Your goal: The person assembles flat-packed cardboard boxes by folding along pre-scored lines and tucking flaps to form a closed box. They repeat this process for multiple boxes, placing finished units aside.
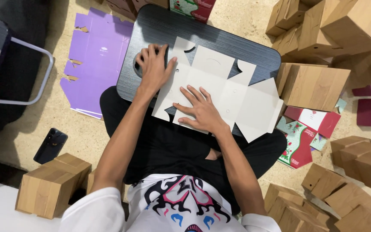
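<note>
A flat, unfolded white cardboard box blank (232, 92) lies on a small dark lap table (164, 30) across my knees. My right hand (200, 109) presses flat on the blank's near left part, fingers spread. My left hand (153, 66) rests on the blank's upper left edge, fingers curled over it onto the table. Neither hand grips anything else.
Several folded wood-patterned boxes (314, 86) are piled at the right and lower right, one more (50, 184) at lower left. Flat purple blanks (95, 56) lie on the floor at left, red-and-green blanks (301, 137) at right. A black phone (50, 145) lies on the floor.
</note>
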